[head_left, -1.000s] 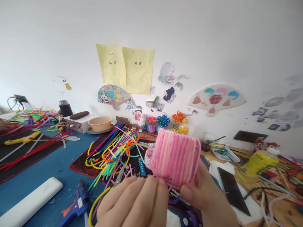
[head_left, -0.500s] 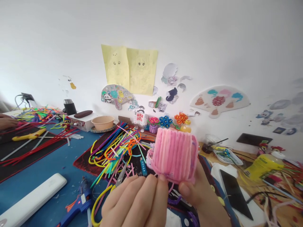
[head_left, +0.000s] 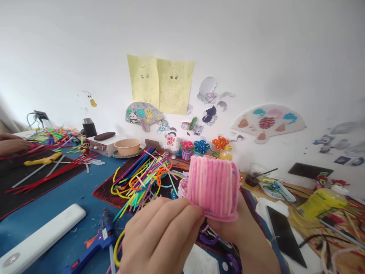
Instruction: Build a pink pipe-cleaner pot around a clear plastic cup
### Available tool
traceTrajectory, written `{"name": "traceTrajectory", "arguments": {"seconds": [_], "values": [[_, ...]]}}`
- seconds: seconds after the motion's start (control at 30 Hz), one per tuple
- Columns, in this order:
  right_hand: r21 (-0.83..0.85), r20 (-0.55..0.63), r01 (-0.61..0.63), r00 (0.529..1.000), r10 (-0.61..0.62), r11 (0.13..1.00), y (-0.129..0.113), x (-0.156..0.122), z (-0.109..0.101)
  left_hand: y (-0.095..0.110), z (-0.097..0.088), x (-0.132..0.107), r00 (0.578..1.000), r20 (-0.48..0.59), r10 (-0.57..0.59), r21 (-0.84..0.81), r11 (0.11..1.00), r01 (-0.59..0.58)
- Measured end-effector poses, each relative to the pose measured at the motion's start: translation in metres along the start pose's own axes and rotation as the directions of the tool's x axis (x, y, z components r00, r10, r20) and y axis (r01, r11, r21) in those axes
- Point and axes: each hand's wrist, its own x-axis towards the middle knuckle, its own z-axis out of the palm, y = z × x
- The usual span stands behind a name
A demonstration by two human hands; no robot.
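A small pink cup made of fuzzy pipe cleaners [head_left: 212, 186], in upright pink and peach stripes, is held up in front of me. My right hand [head_left: 242, 232] grips it from behind and below, with most of its fingers hidden by the cup. At the cup's lower left edge, the closed fingertips of my left hand [head_left: 162, 236] press against the pink rim. Whatever strand those fingertips may pinch is hidden. Under the hands, purple pipe-cleaner pieces [head_left: 209, 239] show on the dark mat.
Loose coloured pipe cleaners [head_left: 145, 179] lie left of centre. A blue hot glue gun [head_left: 98, 241] and a long white device [head_left: 42, 236] rest at the left. A phone [head_left: 285, 234] lies at the right. Another person's hand [head_left: 13, 144] is at the far left.
The view has shifted a little, so the background sits further right. My left fingers have turned over along the lower edge, and my right thumb has slid under the cup.
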Motion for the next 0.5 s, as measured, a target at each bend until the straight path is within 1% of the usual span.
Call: {"name": "traceTrajectory", "arguments": {"seconds": [0.07, 0.1, 0.17, 0.2, 0.27, 0.33, 0.4, 0.5], "values": [[0.168, 0.032, -0.018, 0.999, 0.012, 0.986, -0.004, -0.001, -0.001, -0.002, -0.002, 0.008, 0.999, 0.029, -0.03, -0.111, 0.993, 0.033], [0.259, 0.073, -0.055, 0.997, 0.037, 0.964, -0.007, -0.001, -0.002, -0.003, -0.003, 0.012, 0.998, 0.054, -0.03, -0.161, 0.986, 0.038], [0.392, 0.183, -0.176, 0.977, 0.111, 0.903, -0.012, 0.0, -0.005, -0.005, -0.006, 0.017, 0.994, 0.1, -0.035, -0.231, 0.971, 0.058], [0.428, 0.223, -0.237, 0.963, 0.153, 0.872, -0.015, 0.0, -0.007, -0.006, -0.008, 0.019, 0.991, 0.129, -0.032, -0.258, 0.964, 0.065], [0.454, 0.257, -0.33, 0.938, 0.232, 0.828, -0.018, 0.0, -0.01, -0.007, -0.01, 0.02, 0.984, 0.179, -0.016, -0.294, 0.953, 0.069], [0.447, 0.25, -0.369, 0.926, 0.282, 0.815, -0.018, -0.001, -0.011, -0.008, -0.01, 0.02, 0.976, 0.218, 0.003, -0.301, 0.951, 0.064], [0.448, 0.235, -0.367, 0.928, 0.288, 0.815, -0.018, -0.003, -0.011, -0.009, -0.009, 0.019, 0.969, 0.244, 0.032, -0.279, 0.96, 0.038], [0.482, 0.19, -0.349, 0.937, 0.293, 0.804, -0.019, -0.004, -0.011, -0.009, -0.007, 0.019, 0.961, 0.262, 0.092, -0.202, 0.979, -0.039]]}}
